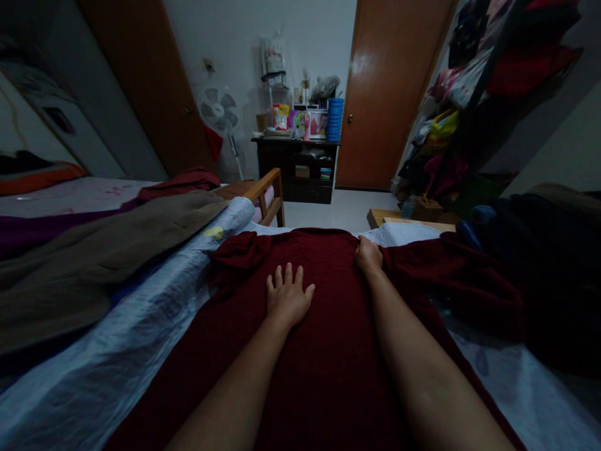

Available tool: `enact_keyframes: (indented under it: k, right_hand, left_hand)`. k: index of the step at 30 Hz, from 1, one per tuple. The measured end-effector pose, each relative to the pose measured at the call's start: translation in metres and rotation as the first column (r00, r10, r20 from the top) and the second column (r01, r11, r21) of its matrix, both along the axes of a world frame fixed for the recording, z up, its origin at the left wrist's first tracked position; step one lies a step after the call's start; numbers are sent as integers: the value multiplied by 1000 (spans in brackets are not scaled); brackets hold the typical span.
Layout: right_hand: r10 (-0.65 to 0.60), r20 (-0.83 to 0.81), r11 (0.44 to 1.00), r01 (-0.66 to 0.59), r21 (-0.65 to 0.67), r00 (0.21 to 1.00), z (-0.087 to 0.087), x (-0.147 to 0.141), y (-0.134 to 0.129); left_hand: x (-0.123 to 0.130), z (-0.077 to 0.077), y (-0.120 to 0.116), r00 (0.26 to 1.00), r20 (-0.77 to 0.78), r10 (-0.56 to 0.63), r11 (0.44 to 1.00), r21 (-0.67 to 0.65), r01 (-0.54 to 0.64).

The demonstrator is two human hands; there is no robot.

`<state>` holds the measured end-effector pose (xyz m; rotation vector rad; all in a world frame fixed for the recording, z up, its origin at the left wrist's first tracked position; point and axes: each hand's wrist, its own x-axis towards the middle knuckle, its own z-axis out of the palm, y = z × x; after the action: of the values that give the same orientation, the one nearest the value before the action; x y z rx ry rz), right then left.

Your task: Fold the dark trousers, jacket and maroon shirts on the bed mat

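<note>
A dark red long-sleeved top (pixel 323 351) lies spread out on a pale bedsheet (pixel 159 332), its neck end pointing away from me. Its left sleeve (pixel 241 250) is bunched up beside the shoulder, while the right sleeve (pixel 464 275) stretches out toward a dark pile. My left hand (pixel 288 297) rests flat on the upper body of the top, fingers spread. At the far right corner of the neckline, my right hand (pixel 369 255) has its fingers closed on the fabric; the fingertips are partly hidden.
Brown and purple garments (pixel 107 244) lie to the left. Dark clothes (pixel 554 250) are heaped at the right. Past the bed's far edge are a wooden chair (pixel 277 188), a standing fan (pixel 220 113), a dark cabinet (pixel 277 156) and a brown door (pixel 370 125).
</note>
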<state>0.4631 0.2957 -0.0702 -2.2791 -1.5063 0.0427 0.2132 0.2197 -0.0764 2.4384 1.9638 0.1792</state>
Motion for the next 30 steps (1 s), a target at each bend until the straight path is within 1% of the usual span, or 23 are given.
enact_keyframes:
  k: [6,13,15,19,25,30]
  right_hand:
    - [-5,-32,998,7,54,999,0,8,4]
    - [-11,-33,986,16,167,999,0,11,2]
    - [-11,-61,980,23,198,998,0,10,2]
    - [36,-140,966,2,259,990,0,10,1]
    - [64,-165,977,-28,213,984,0,14,4]
    - [104,-162,971,-65,230,981,-5,16,7]
  left_hand:
    - [0,2,-1,1000,6,-3,1000,5,3]
    - [-1,-2,0,1000,12,-1,1000,1,1]
    - [-1,-2,0,1000,12,0,1000,0,0]
    - [-1,0,-1,1000,8,1,1000,5,-1]
    - [0,3,-1,1000,11,6,1000,-1,-6]
    - [0,4,-2,1000,13,6,1000,-9,-6]
